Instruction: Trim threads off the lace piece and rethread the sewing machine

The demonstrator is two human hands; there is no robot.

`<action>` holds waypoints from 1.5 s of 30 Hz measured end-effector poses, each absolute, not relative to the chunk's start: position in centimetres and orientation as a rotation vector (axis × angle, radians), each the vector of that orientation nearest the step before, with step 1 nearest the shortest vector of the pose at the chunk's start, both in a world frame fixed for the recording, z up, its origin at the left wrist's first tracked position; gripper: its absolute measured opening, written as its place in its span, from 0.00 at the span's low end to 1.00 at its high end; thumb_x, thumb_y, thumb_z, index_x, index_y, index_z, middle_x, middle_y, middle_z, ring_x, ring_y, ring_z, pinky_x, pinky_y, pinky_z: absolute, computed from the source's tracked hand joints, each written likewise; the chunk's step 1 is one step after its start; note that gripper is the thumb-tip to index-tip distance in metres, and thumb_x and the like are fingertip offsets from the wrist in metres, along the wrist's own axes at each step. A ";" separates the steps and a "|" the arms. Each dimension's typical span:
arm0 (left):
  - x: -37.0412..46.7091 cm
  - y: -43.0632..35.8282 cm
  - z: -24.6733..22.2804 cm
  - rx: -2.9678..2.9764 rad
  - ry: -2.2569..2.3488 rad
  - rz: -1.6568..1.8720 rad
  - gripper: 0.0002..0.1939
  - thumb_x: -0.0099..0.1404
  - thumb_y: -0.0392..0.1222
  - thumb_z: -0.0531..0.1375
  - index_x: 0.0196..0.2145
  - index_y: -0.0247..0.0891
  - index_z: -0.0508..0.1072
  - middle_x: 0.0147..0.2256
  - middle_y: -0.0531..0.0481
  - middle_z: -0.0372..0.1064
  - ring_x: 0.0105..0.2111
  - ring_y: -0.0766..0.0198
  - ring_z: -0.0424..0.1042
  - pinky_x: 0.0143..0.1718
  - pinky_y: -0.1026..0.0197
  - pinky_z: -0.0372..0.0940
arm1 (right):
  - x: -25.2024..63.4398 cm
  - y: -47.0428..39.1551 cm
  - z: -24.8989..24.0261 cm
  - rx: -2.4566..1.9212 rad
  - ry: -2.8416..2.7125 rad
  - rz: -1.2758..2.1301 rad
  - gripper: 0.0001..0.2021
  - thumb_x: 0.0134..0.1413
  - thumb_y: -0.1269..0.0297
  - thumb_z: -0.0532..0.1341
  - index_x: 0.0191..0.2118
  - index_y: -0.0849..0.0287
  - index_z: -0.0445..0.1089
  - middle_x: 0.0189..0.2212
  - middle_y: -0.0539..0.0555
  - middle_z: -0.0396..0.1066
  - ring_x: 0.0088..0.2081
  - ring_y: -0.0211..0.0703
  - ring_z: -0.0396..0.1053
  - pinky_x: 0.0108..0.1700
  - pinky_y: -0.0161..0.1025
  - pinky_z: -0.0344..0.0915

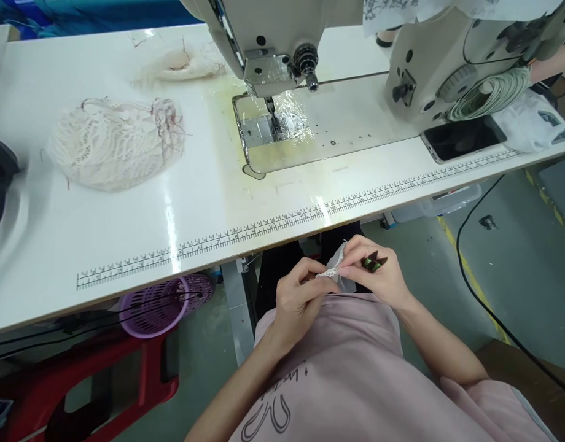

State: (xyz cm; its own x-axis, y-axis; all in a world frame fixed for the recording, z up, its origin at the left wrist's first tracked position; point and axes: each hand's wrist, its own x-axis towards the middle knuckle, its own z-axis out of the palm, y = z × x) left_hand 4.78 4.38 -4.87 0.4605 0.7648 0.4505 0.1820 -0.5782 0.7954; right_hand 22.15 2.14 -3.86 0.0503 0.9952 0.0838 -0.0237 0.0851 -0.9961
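Note:
Below the table's front edge, over my lap, my left hand (305, 293) pinches one end of a small piece of white lace fabric (329, 272). The fingertips of my right hand (372, 270) close on the other side of the same piece. Tucked in my right palm are thread snips (373, 262), their dark tips sticking out between the fingers. Part of the white fabric hangs behind my fingers, so its full shape is hidden. The sewing machine (282, 55) stands beyond, its needle over the metal plate, apart from both hands.
On the white table (209, 202) lie a heap of white lace (116, 144), a smaller white bundle (185, 66) and a phone (464, 138). A printed ruler (287, 220) runs along the front edge. Beneath are a purple basket (156, 307), a red stool (148, 362) and a black cable (471, 270).

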 end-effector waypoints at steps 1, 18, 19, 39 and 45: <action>4.7 4.4 -4.7 2.065 0.793 1.082 0.13 0.65 0.28 0.56 0.30 0.41 0.76 0.32 0.51 0.65 0.28 0.70 0.66 0.25 0.66 0.59 | 22.3 2.2 -3.8 -1.150 -1.165 1.181 0.02 0.51 0.65 0.67 0.30 0.55 0.76 0.30 0.50 0.65 0.26 0.33 0.60 0.26 0.36 0.55; 4.8 4.6 -4.3 2.655 0.786 0.682 0.14 0.65 0.27 0.52 0.27 0.38 0.72 0.31 0.49 0.67 0.33 0.64 0.63 0.28 0.63 0.54 | 22.2 2.2 -3.5 -1.134 -1.189 1.302 0.05 0.65 0.64 0.54 0.36 0.56 0.60 0.29 0.46 0.67 0.18 0.28 0.57 0.24 0.34 0.57; 4.6 4.6 -4.3 2.588 0.757 0.713 0.14 0.65 0.26 0.51 0.28 0.38 0.73 0.33 0.48 0.67 0.37 0.63 0.65 0.31 0.63 0.57 | 22.3 2.1 -3.7 -1.122 -1.151 1.374 0.06 0.66 0.63 0.53 0.36 0.56 0.59 0.25 0.45 0.66 0.17 0.28 0.56 0.24 0.33 0.56; 3.0 4.6 -4.9 2.432 0.714 0.907 0.12 0.64 0.27 0.53 0.26 0.37 0.70 0.31 0.50 0.67 0.28 0.67 0.62 0.27 0.63 0.54 | 34.0 0.1 -9.2 -2.146 -1.386 0.431 0.11 0.57 0.57 0.57 0.41 0.58 0.70 0.29 0.54 0.71 0.25 0.39 0.64 0.29 0.36 0.59; 3.1 5.0 -4.5 2.191 0.710 0.929 0.13 0.66 0.27 0.53 0.38 0.42 0.74 0.34 0.50 0.68 0.33 0.66 0.66 0.32 0.63 0.59 | 35.7 -2.7 -11.1 -2.475 -1.403 0.396 0.17 0.53 0.61 0.56 0.46 0.57 0.74 0.35 0.60 0.75 0.32 0.50 0.69 0.32 0.44 0.62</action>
